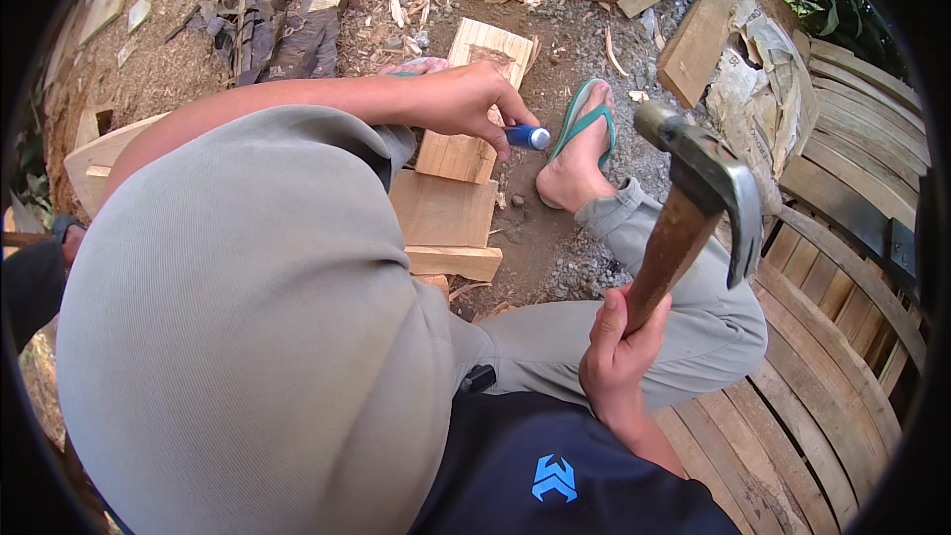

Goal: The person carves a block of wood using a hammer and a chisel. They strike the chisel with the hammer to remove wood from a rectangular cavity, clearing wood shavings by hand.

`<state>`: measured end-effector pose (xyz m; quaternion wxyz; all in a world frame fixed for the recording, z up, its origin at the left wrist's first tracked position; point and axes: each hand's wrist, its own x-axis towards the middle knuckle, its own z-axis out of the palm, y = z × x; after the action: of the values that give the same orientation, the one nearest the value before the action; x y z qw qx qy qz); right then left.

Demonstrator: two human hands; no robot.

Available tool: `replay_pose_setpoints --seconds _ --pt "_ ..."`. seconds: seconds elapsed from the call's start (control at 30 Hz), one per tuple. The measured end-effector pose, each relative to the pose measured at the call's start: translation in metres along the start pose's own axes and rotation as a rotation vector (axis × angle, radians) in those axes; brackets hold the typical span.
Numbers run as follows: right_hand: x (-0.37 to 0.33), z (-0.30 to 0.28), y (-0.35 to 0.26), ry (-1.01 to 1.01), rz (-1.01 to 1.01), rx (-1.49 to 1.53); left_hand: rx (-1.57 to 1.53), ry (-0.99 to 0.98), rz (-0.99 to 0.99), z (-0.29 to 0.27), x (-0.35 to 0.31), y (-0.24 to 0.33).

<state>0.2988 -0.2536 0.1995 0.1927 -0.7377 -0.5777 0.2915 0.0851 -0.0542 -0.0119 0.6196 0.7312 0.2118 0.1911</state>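
Around your green flip-flop: wood offcuts lie beyond it on the dirt, crumpled newspaper to its right (partly torn), curved slatted bench further right, dry leaves far left.

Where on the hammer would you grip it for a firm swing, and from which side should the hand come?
Grip the hammer low on its wooden handle, near the butt end, coming from below, as the right hand does here. The handle is long and straight, giving fingers a full wrap, and the heavy steel head sits at the far top end, so a low grip likely gives most leverage.
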Motion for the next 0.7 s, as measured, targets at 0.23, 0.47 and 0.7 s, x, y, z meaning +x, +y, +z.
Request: replay_pose_setpoints --seconds 0.23,0.47,0.7 --pt "0.003 0.003 -0.008 -0.098 -0.006 -0.13 -0.008 -0.033 0.056 0.006 0.003 -0.007" --pt "0.017 0.023 0.022 -0.234 0.081 -0.066 0.06 0.134 0.027 -0.006 0.017 -0.02" --pt "0.034 -0.006 0.003 -0.168 0.331 0.339 -0.059 0.216 -0.154 -0.016 0.008 -0.031"
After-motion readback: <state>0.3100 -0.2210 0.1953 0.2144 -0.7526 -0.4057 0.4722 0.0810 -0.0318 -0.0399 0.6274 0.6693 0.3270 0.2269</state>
